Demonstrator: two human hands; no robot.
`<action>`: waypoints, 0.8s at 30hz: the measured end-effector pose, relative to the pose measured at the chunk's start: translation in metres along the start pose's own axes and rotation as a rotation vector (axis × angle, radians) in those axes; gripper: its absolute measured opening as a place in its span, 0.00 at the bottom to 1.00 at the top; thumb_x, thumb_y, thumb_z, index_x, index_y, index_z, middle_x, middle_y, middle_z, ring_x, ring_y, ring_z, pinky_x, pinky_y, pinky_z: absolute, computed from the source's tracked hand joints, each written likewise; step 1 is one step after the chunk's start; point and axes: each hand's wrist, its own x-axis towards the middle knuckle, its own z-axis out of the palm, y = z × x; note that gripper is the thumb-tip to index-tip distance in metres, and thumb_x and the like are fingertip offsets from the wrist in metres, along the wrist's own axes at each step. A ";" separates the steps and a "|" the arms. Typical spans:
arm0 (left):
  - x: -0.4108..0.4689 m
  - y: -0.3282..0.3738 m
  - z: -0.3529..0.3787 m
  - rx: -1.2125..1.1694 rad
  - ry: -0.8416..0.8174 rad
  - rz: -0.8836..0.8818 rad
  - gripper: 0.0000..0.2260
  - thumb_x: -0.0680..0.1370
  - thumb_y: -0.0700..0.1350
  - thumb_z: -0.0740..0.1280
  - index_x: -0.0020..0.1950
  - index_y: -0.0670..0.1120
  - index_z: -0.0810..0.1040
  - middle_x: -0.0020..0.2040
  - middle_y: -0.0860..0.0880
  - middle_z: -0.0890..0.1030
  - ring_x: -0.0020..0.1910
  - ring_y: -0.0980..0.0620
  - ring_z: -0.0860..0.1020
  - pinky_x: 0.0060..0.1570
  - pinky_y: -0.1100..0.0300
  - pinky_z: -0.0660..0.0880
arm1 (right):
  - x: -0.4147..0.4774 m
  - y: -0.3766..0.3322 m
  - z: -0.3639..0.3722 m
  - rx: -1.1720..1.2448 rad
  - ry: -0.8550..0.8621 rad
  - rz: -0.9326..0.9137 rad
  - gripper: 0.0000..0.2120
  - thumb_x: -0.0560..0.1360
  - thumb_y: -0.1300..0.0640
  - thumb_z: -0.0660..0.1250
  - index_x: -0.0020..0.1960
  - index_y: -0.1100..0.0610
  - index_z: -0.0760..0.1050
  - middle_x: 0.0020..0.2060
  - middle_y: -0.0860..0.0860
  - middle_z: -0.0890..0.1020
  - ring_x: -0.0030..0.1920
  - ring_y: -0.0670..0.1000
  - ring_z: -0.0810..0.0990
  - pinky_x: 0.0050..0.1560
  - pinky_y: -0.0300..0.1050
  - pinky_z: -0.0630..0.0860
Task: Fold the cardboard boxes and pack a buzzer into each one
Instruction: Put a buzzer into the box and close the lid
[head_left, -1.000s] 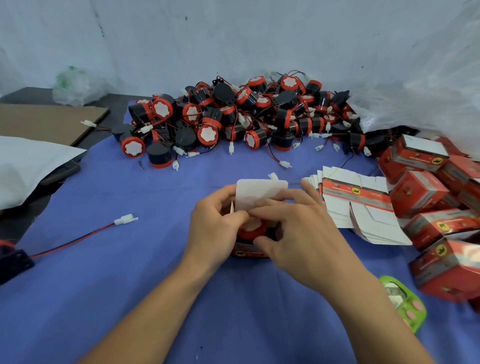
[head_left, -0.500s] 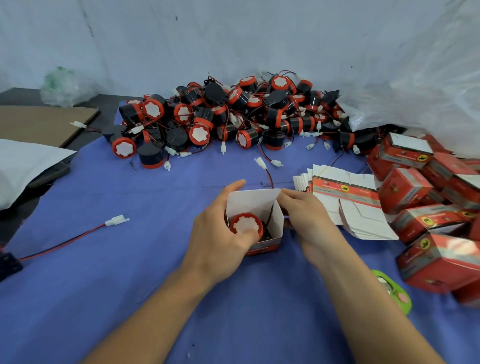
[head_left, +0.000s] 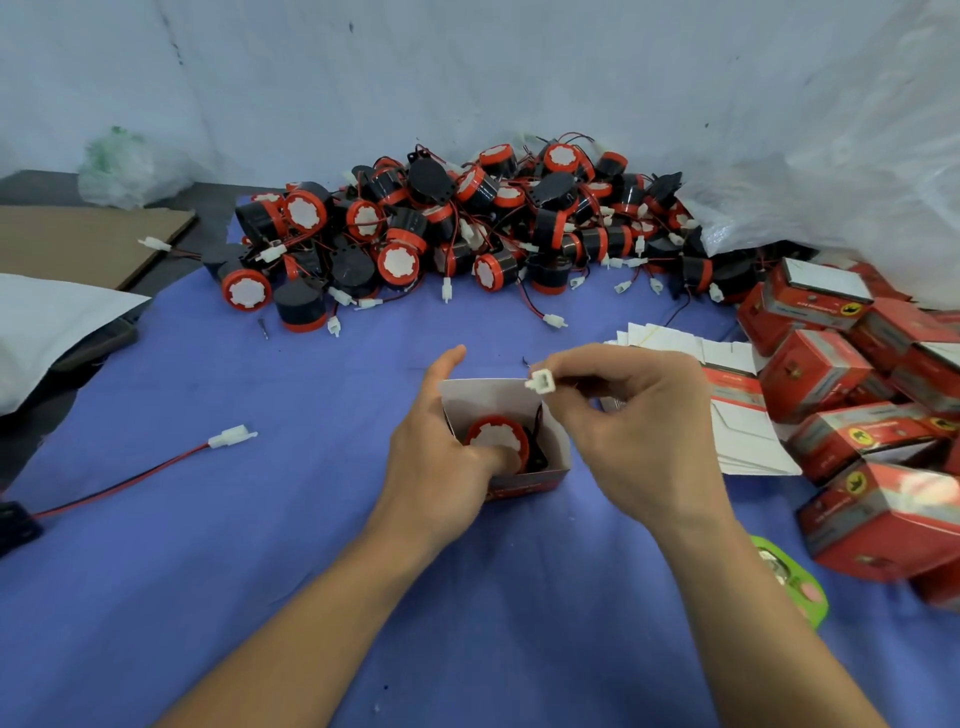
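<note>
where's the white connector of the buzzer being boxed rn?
Head view, centre: the white connector is pinched by the right hand just above the open box, with its buzzer inside; the left hand holds the box.

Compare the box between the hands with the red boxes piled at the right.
The open box stands upright with its top open and a buzzer showing inside; the piled boxes look closed and lie tilted against one another. The left hand grips the open box; no hand touches the piled boxes. Both are red outside.
</note>
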 end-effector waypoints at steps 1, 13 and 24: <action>-0.001 0.001 0.000 0.006 0.007 0.000 0.43 0.61 0.47 0.73 0.76 0.65 0.66 0.50 0.70 0.81 0.49 0.69 0.78 0.40 0.75 0.74 | -0.002 0.001 0.000 -0.059 0.011 -0.016 0.15 0.71 0.68 0.74 0.41 0.47 0.86 0.38 0.39 0.86 0.40 0.43 0.85 0.42 0.29 0.75; -0.006 0.010 0.007 0.105 -0.031 0.016 0.43 0.68 0.59 0.65 0.79 0.68 0.47 0.40 0.69 0.81 0.39 0.60 0.82 0.38 0.61 0.80 | -0.021 -0.014 0.043 -0.412 0.061 -0.328 0.09 0.67 0.70 0.74 0.38 0.56 0.84 0.32 0.49 0.83 0.34 0.51 0.79 0.38 0.40 0.70; 0.001 -0.002 0.003 0.056 0.022 0.001 0.37 0.74 0.41 0.73 0.73 0.72 0.63 0.53 0.64 0.81 0.52 0.68 0.79 0.49 0.69 0.76 | -0.015 0.008 0.022 -0.438 -0.063 0.024 0.06 0.72 0.57 0.69 0.42 0.47 0.81 0.33 0.42 0.76 0.42 0.44 0.69 0.50 0.42 0.65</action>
